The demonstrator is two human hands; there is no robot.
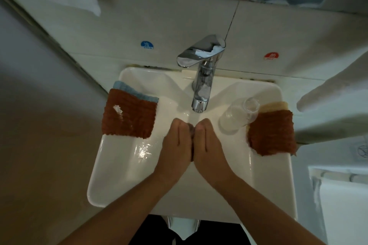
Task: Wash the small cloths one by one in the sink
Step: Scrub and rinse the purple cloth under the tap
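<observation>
My left hand (175, 145) and my right hand (207, 143) press together over the white sink (123, 165), under the water running from the chrome tap (201, 85). A small brownish cloth (191, 133) is squeezed between them, and only a sliver of it shows. The fingers lie fairly straight, palms facing each other. A brown cloth (128, 114) lies on the sink's left ledge over a light blue cloth (131, 90). Another brown cloth (271, 133) lies on the right ledge over a yellowish cloth (275, 105).
A clear glass (239, 114) lies tipped on the right ledge against the brown cloth. White towels (328, 101) hang at the right and upper left. Cold and hot stickers mark the tiled wall behind the tap.
</observation>
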